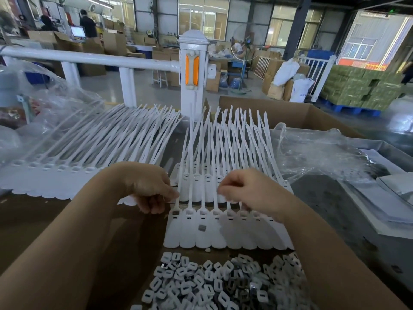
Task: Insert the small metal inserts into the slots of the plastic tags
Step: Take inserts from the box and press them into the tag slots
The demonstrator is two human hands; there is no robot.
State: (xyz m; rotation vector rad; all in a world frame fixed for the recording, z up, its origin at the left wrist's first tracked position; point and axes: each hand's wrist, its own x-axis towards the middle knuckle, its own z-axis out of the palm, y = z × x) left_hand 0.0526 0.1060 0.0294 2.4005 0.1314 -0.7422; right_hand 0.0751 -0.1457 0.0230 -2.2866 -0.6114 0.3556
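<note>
A joined strip of white plastic tags (225, 236) with long tails lies in front of me on the brown table. Its leftmost slot holds a grey metal insert (175, 212); another loose insert (201, 228) lies on a tag's flat part. My left hand (147, 186) is curled at the strip's left end, fingertips pinching near the first tag's tail. My right hand (250, 191) hovers over the tails on the right with fingers curled; whether it holds an insert is hidden. A pile of small white and metal inserts (221, 283) lies near the table's front edge.
More tag strips (67, 175) lie to the left and another strip (201, 182) behind the near one. Clear plastic bags (317, 153) sit right and left. An open cardboard box (290, 113) and a white railing post (193, 72) stand behind the table.
</note>
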